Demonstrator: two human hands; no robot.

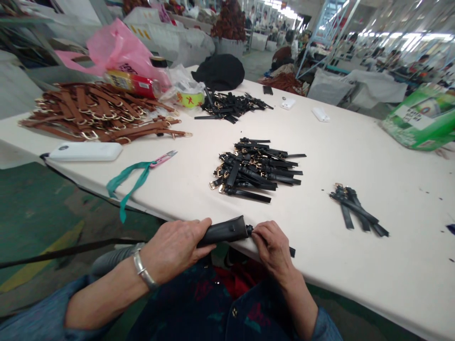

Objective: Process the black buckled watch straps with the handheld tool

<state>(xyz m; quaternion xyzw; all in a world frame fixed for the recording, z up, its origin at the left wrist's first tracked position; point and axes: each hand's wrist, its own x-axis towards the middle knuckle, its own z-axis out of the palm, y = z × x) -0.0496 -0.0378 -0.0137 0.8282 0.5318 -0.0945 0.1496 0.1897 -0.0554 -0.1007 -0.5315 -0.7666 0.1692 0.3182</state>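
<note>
My left hand [174,248], with a silver bangle at the wrist, grips a folded black leather strap [223,232] at the table's near edge. My right hand [272,248] pinches the far end of that strap, where a small dark fitting and a short tab stick out. A long thin dark strap [64,251] runs left from under my left hand, over the floor. A loose pile of black leather straps with gold buckles [256,170] lies ahead of my hands, and a smaller bundle [355,208] lies to the right.
The cream table [355,293] also holds brown straps with gold rings [95,113], more black straps [231,106], pink snips [163,158] on a teal ribbon [130,182], a white power bank [85,151] and a pink plastic bag [117,52]. Co-workers [284,52] sit beyond.
</note>
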